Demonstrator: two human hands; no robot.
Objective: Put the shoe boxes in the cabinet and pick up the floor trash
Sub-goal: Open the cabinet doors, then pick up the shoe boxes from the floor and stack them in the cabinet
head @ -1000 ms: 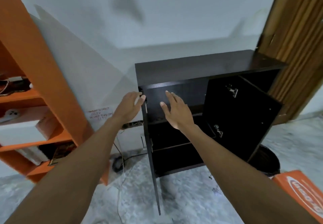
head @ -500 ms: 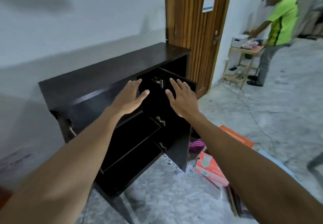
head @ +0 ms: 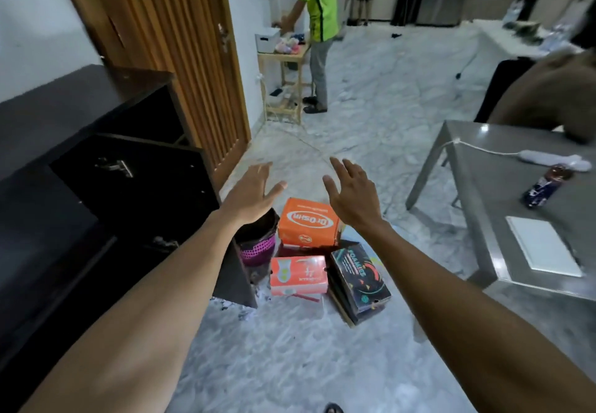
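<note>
Head view: both arms reach forward over the marble floor.

Left hand [head: 254,190]: fingers straight and spread, thumb out, holding nothing. Right hand [head: 352,194]: same pose, also empty. The thumbs point toward each other with a clear gap between them.

Shoe boxes are on the floor, none touched:
- Big orange box [head: 308,223] sits just below the gap between the thumbs, nearer the right wrist.
- Small orange box [head: 298,274] lies further back from the fingertips, toward the camera, just in front of the big one.
- Black box [head: 359,279] lies tilted beside the small orange box, under the right forearm.

Cabinet [head: 64,106] stands left of the left fingers. Its door [head: 138,183] is swung open, passing under the left forearm. No box is visible inside; the interior is too dark to read.

Bin [head: 258,243] with a pink mesh wall stands below the left wrist, between the door and the big orange box.

Small scraps [head: 244,315] lie on the floor by the door's lower corner.

Grey table [head: 477,187] is right of the right fingers, well apart, with a can [head: 545,187] lying on it.

Beyond the fingertips, a person in a green shirt [head: 317,0] stands at a small wooden stand.
</note>
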